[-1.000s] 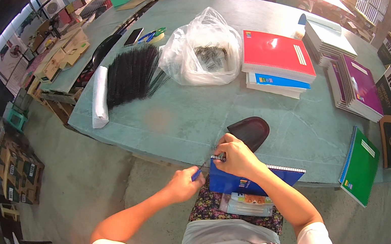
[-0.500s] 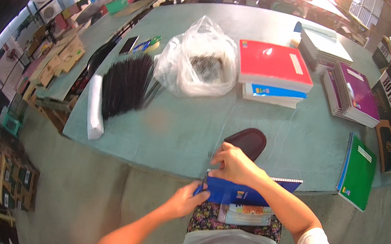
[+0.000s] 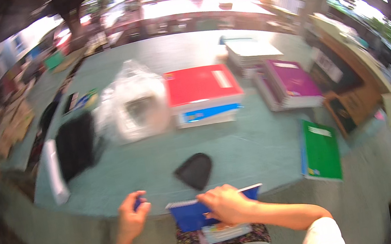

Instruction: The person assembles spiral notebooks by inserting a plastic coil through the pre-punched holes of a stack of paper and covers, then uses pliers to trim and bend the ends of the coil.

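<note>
My right hand (image 3: 226, 205) grips the top edge of a blue spiral notebook (image 3: 190, 217) that stands tilted at the near edge of the grey-green table (image 3: 240, 145), over my lap. My left hand (image 3: 134, 217) is closed around a small blue object (image 3: 138, 201), a little left of the notebook. A second booklet with a pale cover (image 3: 223, 232) lies on my lap under the notebook. A black wedge-shaped pouch (image 3: 194, 170) rests on the table just beyond both hands.
On the table: a clear plastic bag (image 3: 134, 106), a red notebook on a stack (image 3: 203, 90), a purple-topped stack (image 3: 289, 84), a white stack (image 3: 251, 52), a green notebook (image 3: 320, 151) at the right edge, a black bundle with a white roll (image 3: 70, 152) at left. More tables stand behind.
The view has swung so the table sits more squarely ahead. My left hand has come away from the notebook toward the left, while my right hand has stayed on its top edge.
</note>
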Action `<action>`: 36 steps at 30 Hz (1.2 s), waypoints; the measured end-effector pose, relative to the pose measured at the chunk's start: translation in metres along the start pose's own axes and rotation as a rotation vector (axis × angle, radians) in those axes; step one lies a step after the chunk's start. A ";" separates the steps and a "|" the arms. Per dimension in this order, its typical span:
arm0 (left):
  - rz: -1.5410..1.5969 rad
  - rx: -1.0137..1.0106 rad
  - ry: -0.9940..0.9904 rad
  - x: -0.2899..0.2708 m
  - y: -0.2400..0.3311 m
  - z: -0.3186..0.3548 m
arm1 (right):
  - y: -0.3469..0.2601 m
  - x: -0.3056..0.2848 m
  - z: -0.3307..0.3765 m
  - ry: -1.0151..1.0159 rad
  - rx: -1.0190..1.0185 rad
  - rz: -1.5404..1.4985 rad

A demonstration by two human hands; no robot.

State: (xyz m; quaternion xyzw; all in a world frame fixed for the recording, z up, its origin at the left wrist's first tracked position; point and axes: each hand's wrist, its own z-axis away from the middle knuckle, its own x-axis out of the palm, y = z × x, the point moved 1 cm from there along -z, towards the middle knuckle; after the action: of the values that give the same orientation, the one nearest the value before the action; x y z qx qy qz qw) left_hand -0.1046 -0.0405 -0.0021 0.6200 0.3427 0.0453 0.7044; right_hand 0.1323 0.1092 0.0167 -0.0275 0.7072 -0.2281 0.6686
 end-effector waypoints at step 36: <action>-0.533 0.191 0.467 0.056 -0.052 -0.076 | 0.147 -0.062 -0.228 0.388 -0.003 0.580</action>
State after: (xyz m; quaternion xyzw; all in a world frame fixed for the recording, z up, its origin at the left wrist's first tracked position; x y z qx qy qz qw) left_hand -0.1217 0.0391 -0.0722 0.5447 0.6466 -0.0317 0.5330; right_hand -0.0403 0.3268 0.0218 0.2177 0.7997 -0.0285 0.5588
